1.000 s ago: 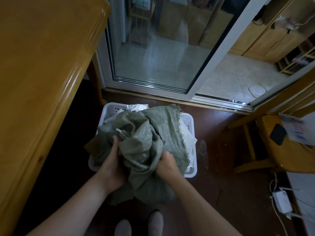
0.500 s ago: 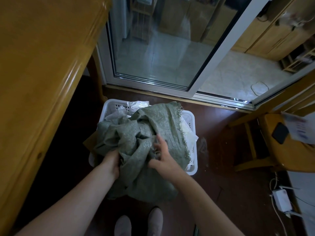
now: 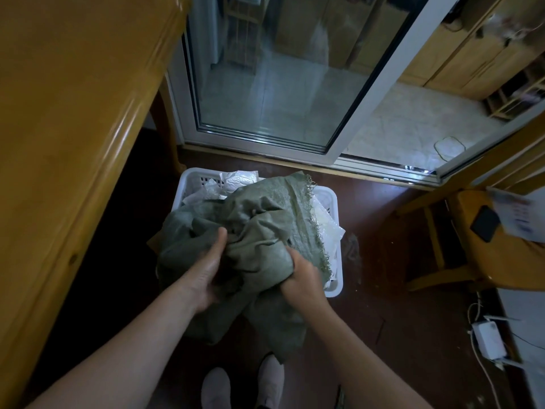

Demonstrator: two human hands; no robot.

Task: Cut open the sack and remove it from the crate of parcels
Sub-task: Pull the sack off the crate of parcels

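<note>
Since a moment ago, right hand [image 3: 300,278] closed on the green woven sack [image 3: 265,231]; left hand [image 3: 206,270] grips it too, bunched over the white crate's [image 3: 334,202] near edge, wooden table [image 3: 73,113] close left.

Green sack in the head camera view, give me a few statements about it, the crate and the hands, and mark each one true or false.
1. Both hands grip the green woven sack. True: the left hand and right hand each clutch bunched fabric.
2. The sack lies flat on the wooden table. False: it is crumpled over the white plastic crate on the floor, and hangs over the crate's near edge.
3. White parcels show in the crate behind the sack. True.
4. The right hand holds a knife. False: no cutting tool is visible in either hand.
5. The sack has a frayed edge. True.
</note>
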